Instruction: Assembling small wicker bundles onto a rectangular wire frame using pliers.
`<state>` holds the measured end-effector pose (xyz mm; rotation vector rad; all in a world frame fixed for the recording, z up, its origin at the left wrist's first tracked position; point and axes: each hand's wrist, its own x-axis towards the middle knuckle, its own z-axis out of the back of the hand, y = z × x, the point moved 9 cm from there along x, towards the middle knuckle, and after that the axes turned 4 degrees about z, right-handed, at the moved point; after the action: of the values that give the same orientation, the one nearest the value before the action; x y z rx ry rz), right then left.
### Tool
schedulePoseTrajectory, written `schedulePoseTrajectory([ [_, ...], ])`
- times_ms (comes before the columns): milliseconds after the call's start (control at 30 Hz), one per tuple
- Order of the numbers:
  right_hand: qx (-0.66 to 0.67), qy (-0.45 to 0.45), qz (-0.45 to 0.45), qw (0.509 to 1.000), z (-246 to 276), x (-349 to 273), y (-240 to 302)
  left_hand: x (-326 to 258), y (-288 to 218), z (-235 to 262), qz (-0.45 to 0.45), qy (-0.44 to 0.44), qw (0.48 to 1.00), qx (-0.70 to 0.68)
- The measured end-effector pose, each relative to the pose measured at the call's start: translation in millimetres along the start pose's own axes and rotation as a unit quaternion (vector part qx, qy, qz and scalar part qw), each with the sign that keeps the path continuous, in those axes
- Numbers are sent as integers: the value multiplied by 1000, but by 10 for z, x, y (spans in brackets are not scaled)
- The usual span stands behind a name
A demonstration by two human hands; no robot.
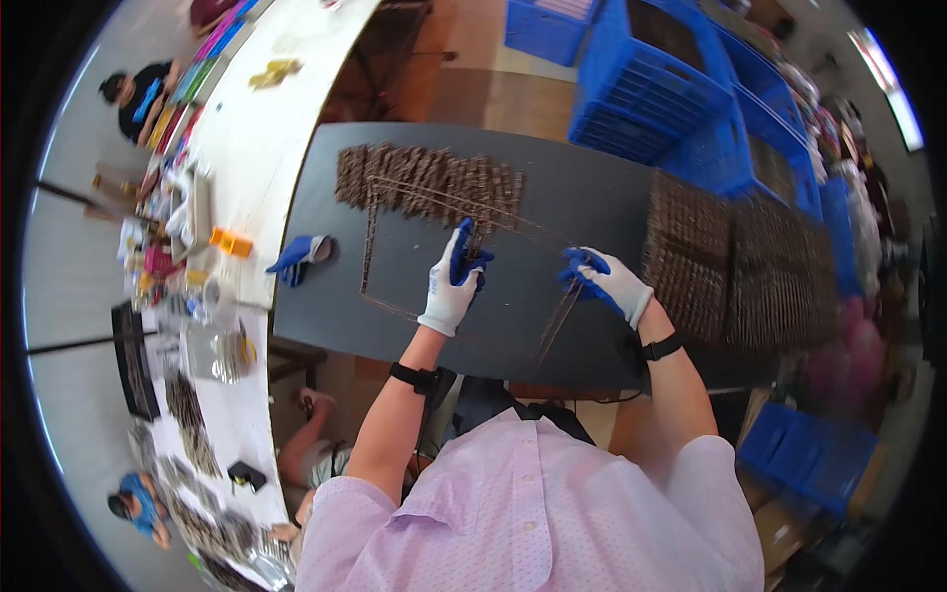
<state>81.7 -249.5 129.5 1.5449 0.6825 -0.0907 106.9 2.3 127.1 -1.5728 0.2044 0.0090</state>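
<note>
My left hand (456, 279), in a white glove with blue palm and fingers, closes around a dark brown segmented strip (477, 235) at the middle of the dark table (414, 261). To its right, my right hand (604, 280), gloved alike, pinches thin brown strands (557, 321) that hang toward me and look blurred. More thin strands run from between the hands to the left, joining a brown strip (369, 242) that lies lengthwise on the table. Beyond my left hand lies a row of brown segmented strips (424, 181), bunched side by side. What exactly the strips are made of is too small to tell.
Large stacks of similar brown pieces (735, 271) cover the table's right end. Blue plastic crates (651, 89) stand behind it. A loose blue-and-grey glove (301, 257) lies at the left, near a white table (242, 148) holding an orange object (231, 242). Other people sit farther left.
</note>
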Motion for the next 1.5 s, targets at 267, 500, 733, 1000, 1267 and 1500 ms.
schedulePoseTrajectory([
  [267, -191, -234, 107, 947, 797, -1855, 157, -477, -724, -1633, -84, 121, 989, 3],
  [500, 106, -362, 148, 914, 1343, -3771, -637, -1321, -750, -3467, -237, 265, 927, 121],
  [733, -133, -493, 21, 860, 1372, -5486, -1210, -2350, -675, -4942, -367, 434, 793, 221],
  [1000, -18, -635, 9, 772, 914, -6809, -1918, -3146, -846, -5805, -422, 558, 703, 129],
  [1267, 159, -768, -53, 618, 552, -7810, -3501, -2907, -250, -5742, -386, 597, 677, 189],
  [1500, 164, -706, -187, 663, 1940, -6524, -5272, -2355, 580, -5580, -226, 574, 694, 370],
])
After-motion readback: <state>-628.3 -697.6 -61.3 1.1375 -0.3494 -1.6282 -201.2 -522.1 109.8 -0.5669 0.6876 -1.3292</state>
